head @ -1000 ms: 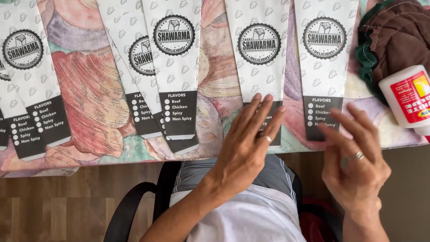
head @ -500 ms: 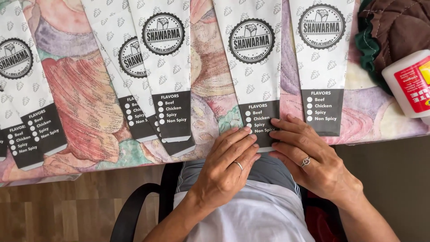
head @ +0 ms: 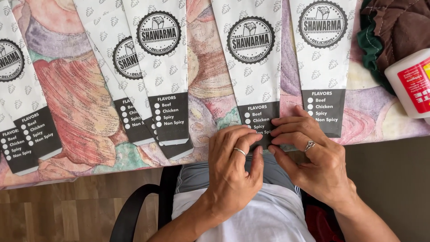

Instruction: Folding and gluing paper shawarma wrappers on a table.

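Head view: a person seated at a tabletop [head: 380,121] covered by a painted-looking cloth, looking down at both hands.
Left hand [head: 235,163]: palm down, fingers pressed together and curled over the dark lower end of a paper sleeve; its grip is a flat press on the paper, ring on one finger.
Right hand [head: 313,154]: fingertips laid on the same dark end from the other side, thumb tucked beneath toward the edge; a press or light pinch, I cannot tell which.
Paper sleeve [head: 255,58]: long, white with a round black stamp, lying flat, its bottom end at the near edge of the tabletop under both hands.
Other sleeves: one just to the right [head: 323,54], a fanned overlapping pair to the left [head: 156,62], more at the far left [head: 20,103]; none is touched.
Progress, as I judge it: only the bottom end of the middle sleeve is being worked; whether it is folded yet is hidden by the fingers.
Nearby: a white bottle with a red label [head: 410,83] and a brown and green cloth [head: 394,31] at the right.
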